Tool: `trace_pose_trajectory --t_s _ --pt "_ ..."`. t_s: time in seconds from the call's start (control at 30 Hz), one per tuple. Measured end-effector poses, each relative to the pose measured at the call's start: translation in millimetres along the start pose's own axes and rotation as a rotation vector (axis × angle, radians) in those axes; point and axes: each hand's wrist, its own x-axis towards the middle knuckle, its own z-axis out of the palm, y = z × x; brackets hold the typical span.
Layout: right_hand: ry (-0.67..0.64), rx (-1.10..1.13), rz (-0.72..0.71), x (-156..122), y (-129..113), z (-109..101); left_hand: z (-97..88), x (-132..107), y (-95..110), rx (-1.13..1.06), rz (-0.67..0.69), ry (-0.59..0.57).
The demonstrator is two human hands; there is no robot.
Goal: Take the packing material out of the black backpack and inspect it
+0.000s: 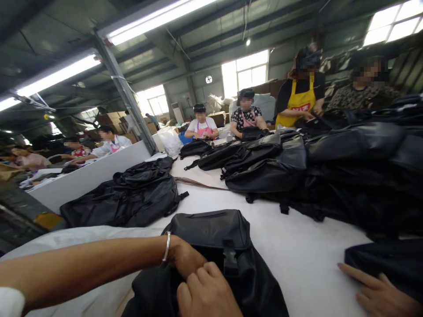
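A black backpack (211, 231) lies on the white table (297, 255) right in front of me. My left hand (183, 259), with a silver bangle on the wrist, reaches in from the left, and its fingers curl into the bag's dark fabric near the middle. My right hand (206, 293) comes up from the bottom edge as a closed fist pressed on the same bag, touching the left hand. A black strap buckle (229, 259) sits just right of both hands.
Another person's open hand (380, 295) rests by a black bag (390, 264) at the bottom right. Heaps of black backpacks (330, 171) fill the right and a pile (132, 198) lies left. Several workers in aprons (299, 103) sit along the far side. A white divider (89, 176) runs on the left.
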Motion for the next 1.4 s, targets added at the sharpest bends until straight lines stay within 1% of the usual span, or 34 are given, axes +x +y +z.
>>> trace_pose_trajectory --t_s 0.03,0.07,0.1,0.13,0.17,0.23,0.33,0.4,0.43,0.47,0.53,0.63,0.73,0.8,0.87,0.93,1.0,1.03,1.1,1.17,1.23,1.3,1.37,1.4 --pt "-0.016 -0.002 0.001 0.0 1.3 -2.2 -13.8 -0.5 -5.4 -0.036 0.049 -0.127" --pt "-0.038 -0.007 0.004 0.4 2.8 -4.4 -25.9 -4.8 -10.1 -0.069 0.097 -0.221" --pt "-0.068 -0.012 0.016 0.9 4.5 -6.3 -35.9 -12.7 -14.1 -0.094 0.142 -0.281" --pt "-0.108 -0.017 0.042 1.5 6.2 -7.9 -43.3 -23.1 -17.7 -0.107 0.170 -0.295" --pt "-0.151 -0.018 0.079 1.9 8.1 -9.1 -47.7 -35.1 -21.1 -0.101 0.186 -0.281" --pt "-0.198 0.000 0.186 1.8 12.1 -10.2 -48.7 -59.0 -28.9 -0.039 0.191 -0.186" --pt "-0.127 0.078 0.327 -3.4 19.1 -11.1 -37.2 -82.8 -46.0 0.112 0.185 -0.031" --pt "-0.093 0.122 0.377 -10.3 24.4 -12.8 -27.8 -88.3 -60.7 0.204 0.126 0.074" --pt "-0.110 0.117 0.390 -14.2 27.1 -13.9 -23.7 -88.3 -68.3 0.234 0.081 0.124" --pt "-0.148 0.087 0.397 -18.0 29.9 -15.0 -20.0 -86.9 -75.7 0.252 0.035 0.175" --pt "-0.263 -0.023 0.401 -24.3 35.2 -15.8 -12.9 -80.3 -88.4 0.259 -0.045 0.270" --pt "-0.463 -0.165 0.430 -27.9 40.3 -12.8 2.5 -64.2 -98.3 0.253 -0.147 0.381" --pt "-0.632 -0.231 0.497 -26.7 39.6 -8.9 25.5 -50.4 -96.5 0.228 -0.204 0.460" --pt "-0.724 -0.236 0.528 -25.4 36.0 -9.3 41.9 -48.7 -92.2 0.197 -0.209 0.491" --pt "-0.786 -0.225 0.522 -23.9 31.0 -12.6 56.8 -55.0 -87.8 0.164 -0.199 0.509" --pt "-0.826 -0.230 0.499 -21.1 26.2 -17.4 69.5 -67.7 -84.3 0.135 -0.176 0.532" --pt "-0.806 -0.230 0.489 -16.1 22.9 -20.9 80.3 -82.7 -82.3 0.105 -0.142 0.564" --pt "-0.758 -0.216 0.492 -12.5 21.7 -21.2 85.0 -89.4 -82.1 0.088 -0.126 0.582" --pt "-0.603 -0.183 0.482 -3.3 19.8 -17.3 92.6 -98.7 -83.3 0.046 -0.101 0.613" --pt "-0.457 -0.208 0.419 7.8 17.2 -6.9 97.3 -101.2 -86.1 0.004 -0.097 0.650" --pt "-0.385 -0.298 0.302 19.9 13.1 9.2 99.0 -98.5 -89.5 -0.030 -0.102 0.688" --pt "-0.377 -0.392 0.199 31.6 8.4 27.7 98.7 -93.9 -93.0 -0.054 -0.106 0.714" --pt "-0.437 -0.413 0.145 41.8 5.2 44.9 97.3 -89.4 -96.9 -0.072 -0.110 0.724" --pt "-0.482 -0.389 0.145 46.0 5.2 51.9 96.5 -87.2 -99.1 -0.080 -0.118 0.727"
